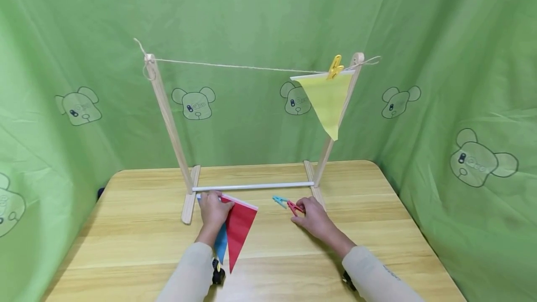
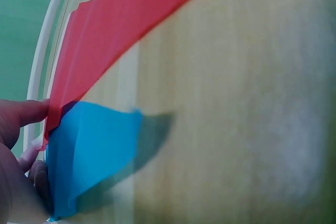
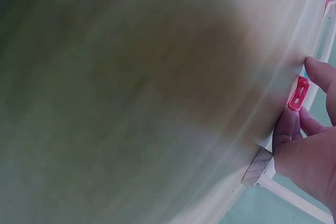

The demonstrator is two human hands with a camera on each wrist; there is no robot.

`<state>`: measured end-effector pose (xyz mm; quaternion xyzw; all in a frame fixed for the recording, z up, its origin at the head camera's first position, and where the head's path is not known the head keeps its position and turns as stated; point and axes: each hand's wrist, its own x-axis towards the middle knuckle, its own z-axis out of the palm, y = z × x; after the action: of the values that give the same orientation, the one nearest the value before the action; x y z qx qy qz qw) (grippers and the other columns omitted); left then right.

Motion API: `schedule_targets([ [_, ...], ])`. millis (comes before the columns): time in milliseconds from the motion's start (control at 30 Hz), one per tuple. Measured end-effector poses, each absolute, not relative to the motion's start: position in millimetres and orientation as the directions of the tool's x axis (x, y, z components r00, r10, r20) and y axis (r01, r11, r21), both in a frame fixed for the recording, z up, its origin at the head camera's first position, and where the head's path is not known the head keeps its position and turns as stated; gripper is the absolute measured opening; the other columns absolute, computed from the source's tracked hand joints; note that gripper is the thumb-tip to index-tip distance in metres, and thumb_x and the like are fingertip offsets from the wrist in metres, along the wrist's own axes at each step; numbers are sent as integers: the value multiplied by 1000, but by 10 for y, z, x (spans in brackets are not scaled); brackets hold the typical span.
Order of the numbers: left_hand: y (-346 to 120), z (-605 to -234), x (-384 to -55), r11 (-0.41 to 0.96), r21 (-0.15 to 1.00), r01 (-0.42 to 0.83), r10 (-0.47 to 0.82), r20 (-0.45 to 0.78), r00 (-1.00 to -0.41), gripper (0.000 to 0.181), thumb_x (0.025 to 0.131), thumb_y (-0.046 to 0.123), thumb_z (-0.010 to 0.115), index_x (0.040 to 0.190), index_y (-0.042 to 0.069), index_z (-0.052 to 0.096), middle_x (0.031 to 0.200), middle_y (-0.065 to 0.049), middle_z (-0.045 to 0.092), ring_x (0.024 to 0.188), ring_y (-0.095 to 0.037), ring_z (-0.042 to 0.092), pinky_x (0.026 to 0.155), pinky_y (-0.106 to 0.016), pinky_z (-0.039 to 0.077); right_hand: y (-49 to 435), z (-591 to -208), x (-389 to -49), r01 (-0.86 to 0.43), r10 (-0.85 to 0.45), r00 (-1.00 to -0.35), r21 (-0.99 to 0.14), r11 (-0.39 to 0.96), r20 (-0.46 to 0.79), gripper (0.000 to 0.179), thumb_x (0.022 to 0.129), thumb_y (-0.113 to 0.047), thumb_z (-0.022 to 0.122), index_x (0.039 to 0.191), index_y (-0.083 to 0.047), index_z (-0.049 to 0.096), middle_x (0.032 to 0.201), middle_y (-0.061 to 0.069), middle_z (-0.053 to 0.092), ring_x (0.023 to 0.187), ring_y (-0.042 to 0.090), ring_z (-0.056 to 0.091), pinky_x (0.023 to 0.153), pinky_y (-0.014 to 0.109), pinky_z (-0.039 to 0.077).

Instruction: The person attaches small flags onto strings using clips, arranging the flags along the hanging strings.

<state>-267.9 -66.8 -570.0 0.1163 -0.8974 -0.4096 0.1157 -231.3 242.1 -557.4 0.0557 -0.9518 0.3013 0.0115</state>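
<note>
Pinching one red triangular pennant (image 1: 241,227) over one blue pennant (image 1: 221,245) at the tabletop (image 1: 277,250) is the left hand (image 1: 214,211); the right hand (image 1: 314,219) curls round one red plastic clip (image 1: 292,207) beside one turquoise clip (image 1: 278,199); one yellow clip (image 1: 334,67) holds one yellow pennant (image 1: 327,101).

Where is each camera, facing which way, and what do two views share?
Head: worn on the head, facing forward and down at the table; left hand, right hand, sleeves show.
Left wrist: worn there, facing red flag and blue flag; part of left hand shows.
Right wrist: worn there, facing table and red clothespin; part of right hand shows.
Head and left wrist share both flags.
</note>
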Motion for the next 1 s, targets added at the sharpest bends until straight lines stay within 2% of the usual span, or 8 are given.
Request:
schedule_targets([
  [233, -675, -5668, -2679, 703, 707, -75, -266, 164, -950, 28, 75, 18, 91, 85, 1, 71, 95, -20, 61, 99, -38, 57, 83, -51, 49, 2425, -5570, -2319, -100, -92, -995, -569, 816, 43, 39, 81, -19, 89, 109, -2, 68, 95, 6, 57, 82, 16, 49, 70, 29, 45],
  [467, -692, -5659, -2674, 718, 693, -63, -239, 161, -958, 28, 76, 19, 90, 86, -1, 72, 92, -19, 64, 97, -37, 58, 84, -51, 49, 2429, -5575, -2315, -109, -100, -994, -565, 818, 47, 38, 81, -18, 89, 108, -1, 67, 95, 7, 56, 81, 16, 49, 68, 29, 45],
  [733, -699, -5651, -2682, 713, 696, -89, -229, 111, -967, 27, 80, 23, 89, 82, 2, 73, 86, -17, 69, 90, -35, 60, 75, -47, 53, 2422, -5568, -2310, -107, -95, -994, -549, 829, 50, 36, 82, -17, 88, 107, -1, 69, 94, 6, 57, 79, 16, 49, 67, 28, 45],
  [1000, -707, -5646, -2661, 714, 697, -72, -227, 132, -965, 30, 80, 22, 89, 68, 7, 65, 70, -12, 65, 81, -32, 56, 65, -40, 43, 2409, -5550, -2301, -106, -97, -994, -562, 820, 47, 32, 83, -15, 87, 105, -1, 69, 93, 6, 57, 79, 16, 49, 67, 28, 44],
])
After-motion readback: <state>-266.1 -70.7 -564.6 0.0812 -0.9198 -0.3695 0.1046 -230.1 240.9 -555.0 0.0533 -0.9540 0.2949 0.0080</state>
